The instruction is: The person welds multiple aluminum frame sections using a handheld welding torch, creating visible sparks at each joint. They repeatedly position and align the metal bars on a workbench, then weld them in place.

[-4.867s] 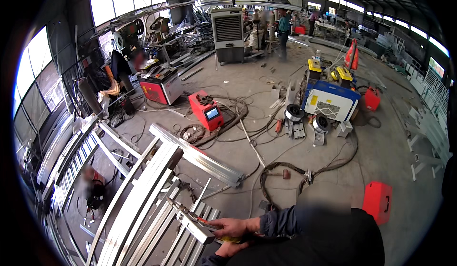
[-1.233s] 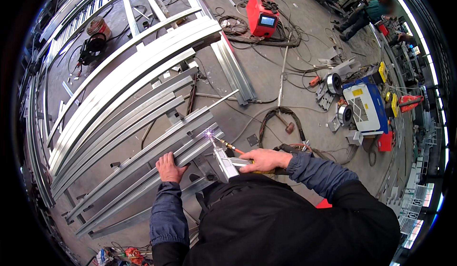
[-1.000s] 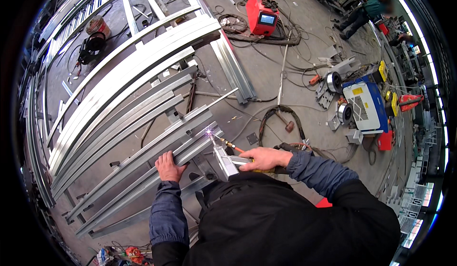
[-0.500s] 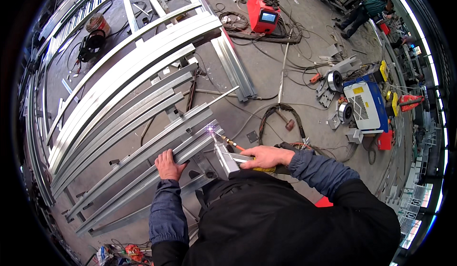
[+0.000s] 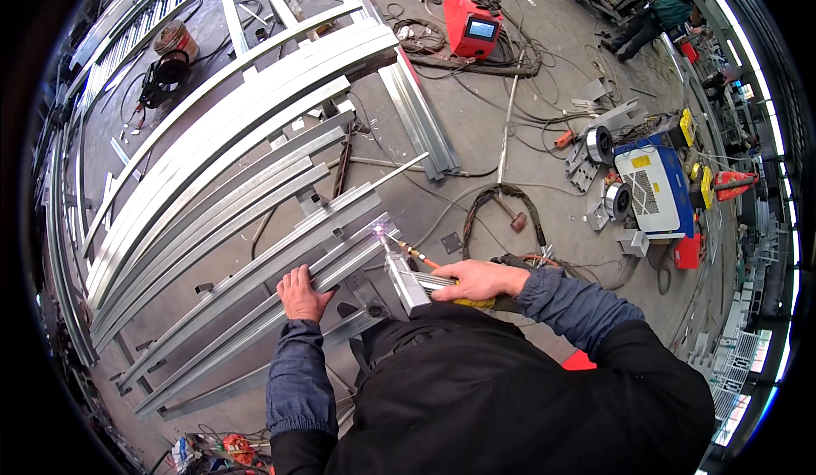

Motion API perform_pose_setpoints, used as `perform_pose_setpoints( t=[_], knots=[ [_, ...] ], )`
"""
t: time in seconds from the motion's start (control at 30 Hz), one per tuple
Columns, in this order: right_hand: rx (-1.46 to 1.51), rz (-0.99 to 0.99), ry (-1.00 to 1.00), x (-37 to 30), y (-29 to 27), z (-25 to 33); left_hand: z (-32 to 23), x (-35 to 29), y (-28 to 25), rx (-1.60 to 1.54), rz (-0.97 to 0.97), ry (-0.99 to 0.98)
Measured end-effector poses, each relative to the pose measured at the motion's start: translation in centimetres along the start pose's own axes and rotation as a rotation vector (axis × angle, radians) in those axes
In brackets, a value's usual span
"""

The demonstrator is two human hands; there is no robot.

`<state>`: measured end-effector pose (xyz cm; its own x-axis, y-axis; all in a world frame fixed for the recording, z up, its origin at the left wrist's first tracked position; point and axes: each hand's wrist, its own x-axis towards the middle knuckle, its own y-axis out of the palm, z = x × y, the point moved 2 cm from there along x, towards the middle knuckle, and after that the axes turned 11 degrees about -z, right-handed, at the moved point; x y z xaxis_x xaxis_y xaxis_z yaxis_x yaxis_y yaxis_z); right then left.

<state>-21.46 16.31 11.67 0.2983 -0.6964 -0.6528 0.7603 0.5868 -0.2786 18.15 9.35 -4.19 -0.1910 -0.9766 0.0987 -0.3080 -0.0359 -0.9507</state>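
My right hand is closed round the handle of a welding torch, which has a boxy silver body and an orange and brass line beside its nozzle. A bright violet-white spark glows at the torch tip, on the end of a galvanized steel channel. Left of the torch, my left hand lies on the same piece with its fingers stretched out and its thumb apart. Parallel to it runs another steel channel, with a thin rod reaching out past its right end.
Long steel profiles are stacked at the left. A red machine with a screen stands at the back. At the right are a blue and white machine, wire spools and a hammer. Cables cross the floor. A person stands far right.
My hands stay nearly in place, and the torch tip with its spark shifts only very slightly. The distant person at the far right has moved a little.
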Motion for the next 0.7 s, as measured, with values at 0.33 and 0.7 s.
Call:
perform_pose_setpoints(
  t=[0.33, 0.7],
  knots=[
    [0.053, 0.011, 0.005, -0.09, 0.12, -0.01, 0.02, 0.06, 0.09, 0.009, -0.003, 0.006],
    [0.002, 0.012, 0.0, 0.04, 0.06, 0.01, -0.33, 0.07, 0.05, 0.011, -0.012, -0.005]
  ],
)
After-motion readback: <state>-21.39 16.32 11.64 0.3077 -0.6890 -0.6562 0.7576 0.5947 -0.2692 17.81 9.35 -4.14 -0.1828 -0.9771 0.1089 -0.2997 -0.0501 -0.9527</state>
